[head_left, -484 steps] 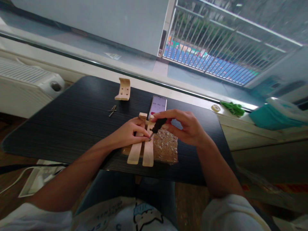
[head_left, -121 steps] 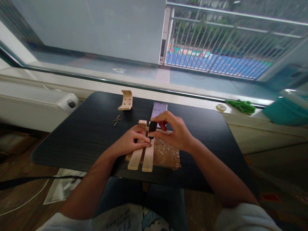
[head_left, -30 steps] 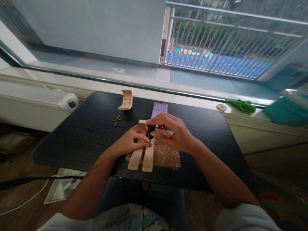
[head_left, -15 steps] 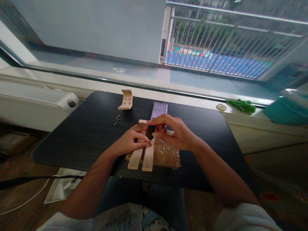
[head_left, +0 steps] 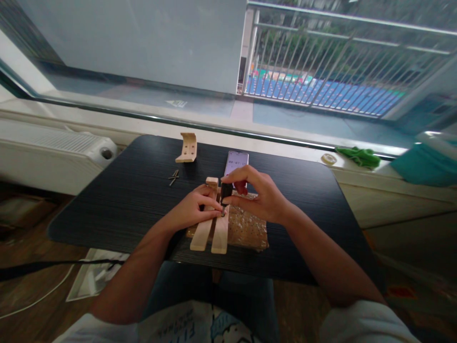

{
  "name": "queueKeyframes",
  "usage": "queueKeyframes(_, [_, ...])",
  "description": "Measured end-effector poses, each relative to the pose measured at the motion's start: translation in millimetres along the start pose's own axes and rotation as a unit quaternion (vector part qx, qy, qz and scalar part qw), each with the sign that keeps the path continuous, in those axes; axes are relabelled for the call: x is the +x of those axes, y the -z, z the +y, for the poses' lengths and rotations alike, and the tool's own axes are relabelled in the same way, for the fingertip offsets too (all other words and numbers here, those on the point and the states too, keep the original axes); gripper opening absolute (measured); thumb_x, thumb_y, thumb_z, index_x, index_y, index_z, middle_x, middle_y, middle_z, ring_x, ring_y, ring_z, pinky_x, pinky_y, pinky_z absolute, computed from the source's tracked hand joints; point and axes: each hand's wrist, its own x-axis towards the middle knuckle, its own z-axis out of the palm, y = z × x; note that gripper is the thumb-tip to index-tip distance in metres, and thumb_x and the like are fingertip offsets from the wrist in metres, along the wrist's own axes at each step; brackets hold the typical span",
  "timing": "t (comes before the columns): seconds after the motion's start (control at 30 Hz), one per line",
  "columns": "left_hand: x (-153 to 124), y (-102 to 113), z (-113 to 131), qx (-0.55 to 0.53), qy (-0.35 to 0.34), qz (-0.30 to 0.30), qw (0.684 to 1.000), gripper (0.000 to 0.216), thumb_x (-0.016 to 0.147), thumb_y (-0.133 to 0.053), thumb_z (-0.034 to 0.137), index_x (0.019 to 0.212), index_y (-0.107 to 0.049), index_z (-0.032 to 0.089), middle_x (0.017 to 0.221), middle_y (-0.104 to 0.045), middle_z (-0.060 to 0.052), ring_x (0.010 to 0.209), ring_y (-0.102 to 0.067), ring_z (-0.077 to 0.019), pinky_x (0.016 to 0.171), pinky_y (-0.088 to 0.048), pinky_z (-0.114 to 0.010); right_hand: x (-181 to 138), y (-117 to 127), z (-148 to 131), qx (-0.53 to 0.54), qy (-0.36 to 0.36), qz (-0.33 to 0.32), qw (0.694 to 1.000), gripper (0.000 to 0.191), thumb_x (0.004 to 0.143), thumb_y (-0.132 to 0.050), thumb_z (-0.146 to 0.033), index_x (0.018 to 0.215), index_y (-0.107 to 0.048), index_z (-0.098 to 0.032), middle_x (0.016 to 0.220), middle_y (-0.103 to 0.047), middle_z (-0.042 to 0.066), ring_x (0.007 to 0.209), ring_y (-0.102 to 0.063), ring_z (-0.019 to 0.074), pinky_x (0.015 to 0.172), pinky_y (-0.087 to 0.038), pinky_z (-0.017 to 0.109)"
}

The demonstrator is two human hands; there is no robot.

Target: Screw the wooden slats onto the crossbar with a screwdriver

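Two light wooden slats (head_left: 210, 233) lie side by side near the front edge of the black table (head_left: 124, 190), partly over a bubble-wrapped brown sheet (head_left: 246, 231). My right hand (head_left: 259, 197) pinches a short black screwdriver (head_left: 225, 192) held upright, its tip on the right slat. My left hand (head_left: 191, 209) rests on the slats with thumb and forefinger pinched at the tool's tip, where a small screw may sit but is too small to make out.
A curved wooden piece with holes (head_left: 187, 148) lies at the table's far side, with loose screws (head_left: 173, 177) nearby. A lit phone (head_left: 235, 164) lies behind my hands. A white radiator (head_left: 57, 152) stands left. A green cloth (head_left: 358, 157) and tape roll (head_left: 328, 159) sit on the sill.
My right-hand fingers have shifted around the screwdriver handle, which stays upright on the same spot of the slat. My left hand has not moved.
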Motion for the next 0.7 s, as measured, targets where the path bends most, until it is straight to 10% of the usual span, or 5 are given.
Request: queueKeyframes(0.7, [-0.4,0.1,-0.6,-0.002,0.002,0.000,1.000,0.018,0.081,-0.070,0.035,0.090,-0.079,0.022,0.099,-0.066,-0.008,0.109,-0.054,-0.0278,0.101,-0.041,-0.042,0.0,-7.1,0.2,-0.039,0.034,0.053,0.997,0.026,0.081,-0.071,-0.022,0.103,-0.056,-0.020,0.087,-0.062,-0.001,0.063,-0.049,0.0065,0.060,-0.044,0.022])
